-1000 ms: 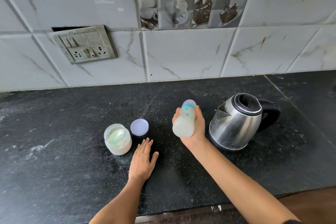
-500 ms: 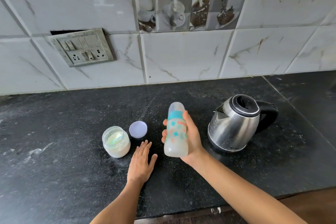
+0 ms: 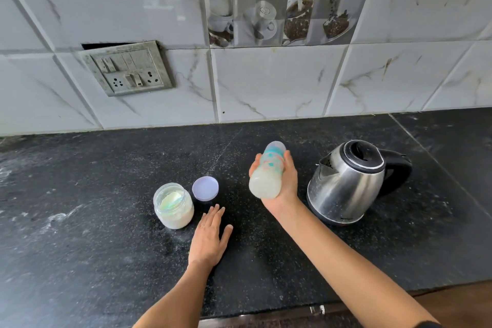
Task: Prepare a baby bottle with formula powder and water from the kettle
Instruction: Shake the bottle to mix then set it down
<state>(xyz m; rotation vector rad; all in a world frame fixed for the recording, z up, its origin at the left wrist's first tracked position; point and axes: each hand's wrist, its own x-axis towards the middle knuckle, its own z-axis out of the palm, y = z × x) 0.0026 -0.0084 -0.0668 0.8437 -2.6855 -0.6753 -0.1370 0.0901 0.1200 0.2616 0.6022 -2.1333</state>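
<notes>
Baby bottle [image 3: 267, 173], capped, milky inside, tilted above counter [image 3: 80, 247], gripped all round by right hand [image 3: 283, 186]. Kettle [image 3: 348, 184] just right; open formula jar [image 3: 173, 205] and lid [image 3: 205, 188] left. Left hand [image 3: 209, 238] flat on counter, fingers together, thumb apart.

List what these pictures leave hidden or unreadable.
- Baby bottle, head view: motion-blurred; its print and liquid level are unreadable, and the right hand covers its far side.
- Kettle, head view: lid and steel wall hide any water inside.
- Formula jar, head view: something pale green lies on the powder; too blurred to identify.
- Left hand, head view: flat on the counter, hiding what's beneath.
</notes>
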